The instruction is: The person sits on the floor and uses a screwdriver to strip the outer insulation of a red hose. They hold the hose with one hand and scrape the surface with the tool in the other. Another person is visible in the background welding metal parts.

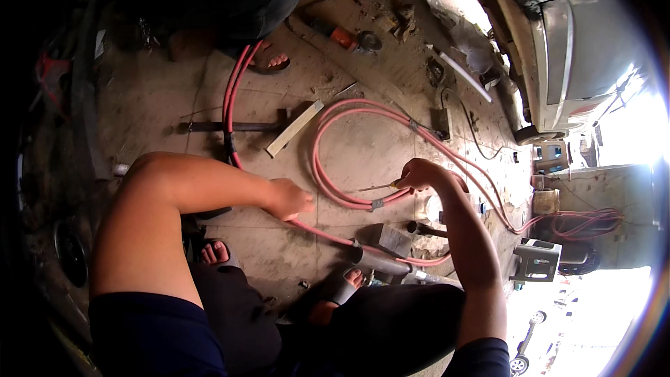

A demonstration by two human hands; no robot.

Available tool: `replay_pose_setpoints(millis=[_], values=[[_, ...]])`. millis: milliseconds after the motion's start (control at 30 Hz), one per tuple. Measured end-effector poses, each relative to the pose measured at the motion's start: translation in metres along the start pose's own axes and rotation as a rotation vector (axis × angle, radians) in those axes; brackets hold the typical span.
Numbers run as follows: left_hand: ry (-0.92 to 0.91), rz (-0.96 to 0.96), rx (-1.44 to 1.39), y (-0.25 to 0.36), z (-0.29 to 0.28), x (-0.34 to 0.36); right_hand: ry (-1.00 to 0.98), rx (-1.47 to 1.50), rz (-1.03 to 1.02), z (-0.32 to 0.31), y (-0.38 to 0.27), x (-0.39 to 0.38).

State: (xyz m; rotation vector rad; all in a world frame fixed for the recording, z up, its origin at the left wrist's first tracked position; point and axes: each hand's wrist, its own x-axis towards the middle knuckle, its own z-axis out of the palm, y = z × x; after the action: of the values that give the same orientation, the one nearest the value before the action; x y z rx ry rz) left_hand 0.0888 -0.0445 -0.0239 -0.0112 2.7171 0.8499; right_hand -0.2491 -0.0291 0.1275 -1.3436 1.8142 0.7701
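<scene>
My right hand (pixel 417 174) is closed round a thin screwdriver (pixel 380 186), its yellow handle mostly inside the fingers and its shaft directed left. Left of it my left hand (pixel 286 199) is curled into a fist, and what it holds, if anything, is hidden. A pink hose (pixel 321 232) shows right beside that fist, passing behind it from the upper left; I cannot tell whether they touch. The twin pink hose lies looped (pixel 317 146) on the floor between and beyond my hands, bound with grey tape (pixel 377 204) close to the screwdriver.
Below the loop lie a grey pipe (pixel 380 261) and a metal block (pixel 391 239). Beyond sit a flat bar (pixel 294 129) and an orange angle grinder (pixel 343 38). A person's sandaled foot (pixel 271 61) is at the upper left. A grey stool (pixel 537 260) and a vehicle (pixel 593 49) stand right.
</scene>
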Motion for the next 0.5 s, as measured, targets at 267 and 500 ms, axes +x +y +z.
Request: replay_pose_setpoints(millis=[267,500], values=[[1.072,-0.329,-0.536,-0.017,-0.045,0.015,-0.336,0.113,-0.111,0.013,-0.065,-0.031],[1.134,-0.466,-0.557,-0.019,-0.050,-0.008,-0.348,0.230,-0.543,0.129,-0.164,-0.009]])
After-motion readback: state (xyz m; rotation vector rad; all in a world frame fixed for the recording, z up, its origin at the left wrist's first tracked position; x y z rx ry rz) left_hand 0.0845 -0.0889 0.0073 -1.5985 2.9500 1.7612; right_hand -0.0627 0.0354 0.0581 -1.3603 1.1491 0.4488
